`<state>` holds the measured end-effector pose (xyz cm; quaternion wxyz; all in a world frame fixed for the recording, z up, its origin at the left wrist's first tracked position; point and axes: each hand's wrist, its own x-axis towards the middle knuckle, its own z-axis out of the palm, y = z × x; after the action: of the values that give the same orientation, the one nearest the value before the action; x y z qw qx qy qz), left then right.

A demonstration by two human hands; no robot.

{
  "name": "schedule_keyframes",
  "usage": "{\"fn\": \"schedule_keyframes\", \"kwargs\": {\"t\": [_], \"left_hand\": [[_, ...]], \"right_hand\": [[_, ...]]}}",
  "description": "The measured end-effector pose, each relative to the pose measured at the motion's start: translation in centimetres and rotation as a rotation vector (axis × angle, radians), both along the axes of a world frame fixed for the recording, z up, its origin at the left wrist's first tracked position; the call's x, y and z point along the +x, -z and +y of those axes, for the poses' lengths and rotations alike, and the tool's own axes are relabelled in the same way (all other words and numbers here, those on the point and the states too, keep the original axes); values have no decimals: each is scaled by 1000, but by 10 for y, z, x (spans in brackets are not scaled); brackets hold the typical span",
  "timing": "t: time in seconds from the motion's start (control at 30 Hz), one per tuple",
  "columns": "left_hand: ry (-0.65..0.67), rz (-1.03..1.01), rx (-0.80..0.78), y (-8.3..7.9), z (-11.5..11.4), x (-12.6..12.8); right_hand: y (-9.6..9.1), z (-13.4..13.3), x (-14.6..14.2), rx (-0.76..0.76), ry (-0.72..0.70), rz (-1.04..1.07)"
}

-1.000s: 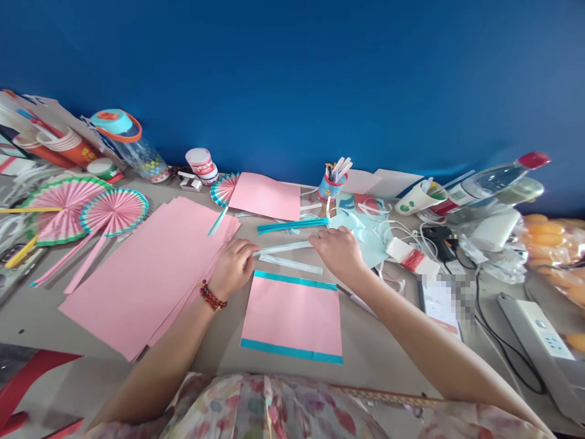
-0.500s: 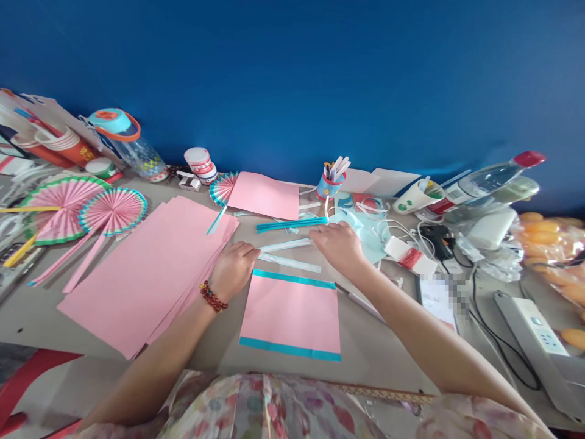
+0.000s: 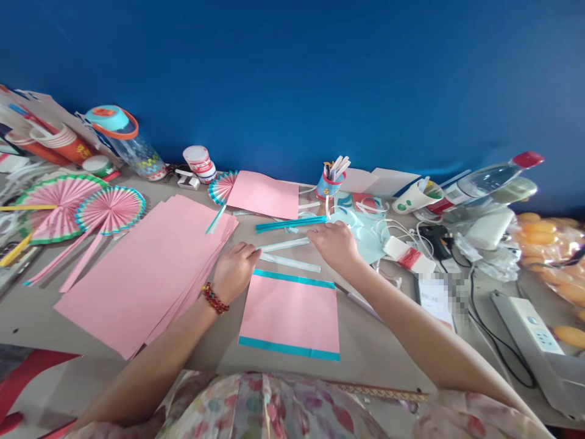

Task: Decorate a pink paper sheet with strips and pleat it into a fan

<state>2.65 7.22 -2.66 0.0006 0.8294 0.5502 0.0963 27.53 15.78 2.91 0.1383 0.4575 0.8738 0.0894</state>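
Observation:
My left hand (image 3: 235,268), with a beaded bracelet at the wrist, pinches the left end of a narrow white paper strip (image 3: 286,244). At the strip's other end are the closed fingers of my right hand (image 3: 336,244). A second white strip (image 3: 292,263) lies just below it on the table. Nearer to me rests a pink sheet (image 3: 290,314) with a teal band along its top and bottom edges. Behind the hands lie several teal strips (image 3: 290,224). A stack of pink paper (image 3: 150,274) is left of my left hand.
Pleated pink fans (image 3: 112,210) lie at the left, near a water bottle (image 3: 130,146). At the back are another pink sheet (image 3: 262,194) and a pen cup (image 3: 329,182). Cables, a paper cup (image 3: 415,196), a plastic bottle (image 3: 484,180) and a power strip (image 3: 532,329) crowd the right.
Both hands stay almost in place, still at the two ends of the white strip. The whole view has shifted very slightly.

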Motion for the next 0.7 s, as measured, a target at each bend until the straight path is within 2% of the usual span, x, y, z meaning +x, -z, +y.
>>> {"fn": "schedule_keyframes", "kwargs": {"t": [0.7], "left_hand": [[-7,-23,-32,1,0,2]], "right_hand": [[7,1,-4,-11,-5,-10]]}}
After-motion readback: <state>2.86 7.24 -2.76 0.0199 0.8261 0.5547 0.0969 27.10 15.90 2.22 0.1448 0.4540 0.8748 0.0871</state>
